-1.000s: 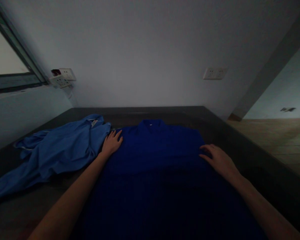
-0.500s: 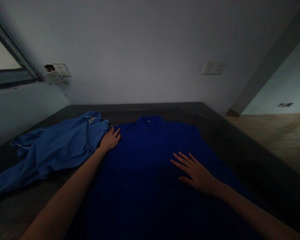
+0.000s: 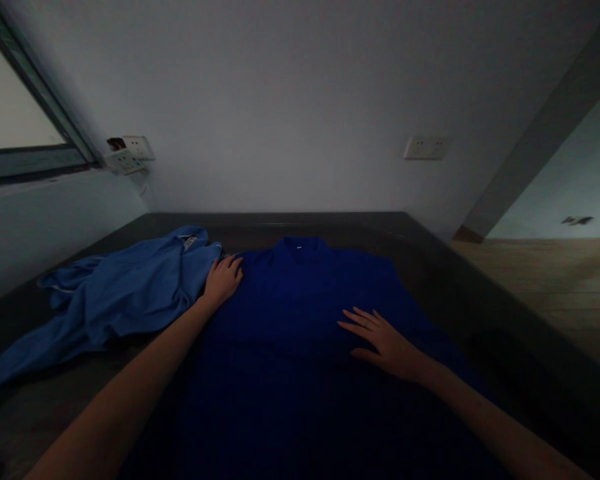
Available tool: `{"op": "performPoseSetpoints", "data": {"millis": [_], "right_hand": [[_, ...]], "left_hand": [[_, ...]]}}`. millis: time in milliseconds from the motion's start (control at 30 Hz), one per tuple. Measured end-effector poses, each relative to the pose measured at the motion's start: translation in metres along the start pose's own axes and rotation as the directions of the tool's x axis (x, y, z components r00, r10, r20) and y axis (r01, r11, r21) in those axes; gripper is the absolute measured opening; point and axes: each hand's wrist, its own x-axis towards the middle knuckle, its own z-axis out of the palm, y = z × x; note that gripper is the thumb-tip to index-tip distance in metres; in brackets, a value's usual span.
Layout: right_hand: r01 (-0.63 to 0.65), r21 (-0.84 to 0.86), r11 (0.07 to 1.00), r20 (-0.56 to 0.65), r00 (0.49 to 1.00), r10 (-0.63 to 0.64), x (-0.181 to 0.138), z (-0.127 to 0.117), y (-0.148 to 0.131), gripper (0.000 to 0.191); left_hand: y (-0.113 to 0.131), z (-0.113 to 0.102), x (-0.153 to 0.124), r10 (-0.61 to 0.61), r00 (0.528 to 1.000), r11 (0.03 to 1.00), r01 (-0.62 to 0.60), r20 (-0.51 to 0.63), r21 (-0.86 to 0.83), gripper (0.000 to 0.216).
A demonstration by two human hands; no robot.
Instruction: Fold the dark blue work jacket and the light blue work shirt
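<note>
A dark blue collared shirt (image 3: 290,307) lies spread flat before me, its collar at the far end with a small pale label inside. My left hand (image 3: 223,279) rests at its left shoulder, fingers stretched out and holding nothing. Over the right part of the chest is my right hand (image 3: 383,343), palm down with spread fingers; it appears to lie on the cloth. A lighter blue garment (image 3: 135,293) with pale piping and a white label sits loosely crumpled to the left, close beside my left hand. The shirt's lower part fades into deep shadow.
The dark table (image 3: 340,223) runs back to a grey wall (image 3: 280,107). A wall socket (image 3: 427,148) is at the right, and more sockets (image 3: 130,157) are at the left by a window (image 3: 25,100). Tiled floor (image 3: 550,280) shows past the table's right edge.
My view has tilted slightly, so the wall and table sit a little lower. My right hand has shifted slightly left over the shirt, while my left hand stays at the shoulder.
</note>
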Motion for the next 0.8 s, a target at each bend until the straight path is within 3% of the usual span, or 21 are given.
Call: {"op": "performPoseSetpoints", "data": {"millis": [100, 200, 367, 433, 533, 800], "right_hand": [[-0.056, 0.030, 0.998, -0.144, 0.988, 0.060, 0.020, -0.015, 0.004, 0.056], [-0.148, -0.028, 0.989, -0.255, 0.957, 0.136, 0.056, -0.029, 0.015, 0.055], [-0.465, -0.092, 0.881, -0.150, 0.881, 0.449, 0.119, -0.035, 0.042, 0.062], [-0.529, -0.095, 0.844, -0.083, 0.849, 0.522, 0.133, -0.031, 0.049, 0.069], [-0.534, -0.134, 0.835, -0.029, 0.844, 0.535, 0.141, -0.017, 0.055, 0.079], [-0.499, -0.178, 0.848, -0.074, 0.866, 0.494, 0.145, -0.001, 0.067, 0.083]], "left_hand": [[0.016, -0.012, 0.000, 0.060, 0.998, 0.997, -0.061, -0.021, -0.046, 0.042], [0.033, -0.017, 0.009, 0.068, 0.995, 0.988, -0.057, 0.075, -0.143, 0.042], [0.053, -0.007, 0.026, 0.030, 0.958, 0.985, 0.020, 0.285, -0.171, 0.047], [0.057, 0.000, 0.029, 0.002, 0.946, 0.986, 0.052, 0.325, -0.157, 0.050], [0.058, 0.010, 0.028, -0.011, 0.951, 0.988, 0.059, 0.308, -0.146, 0.052], [0.056, 0.018, 0.033, 0.009, 0.954, 0.986, 0.041, 0.299, -0.162, 0.053]]}}
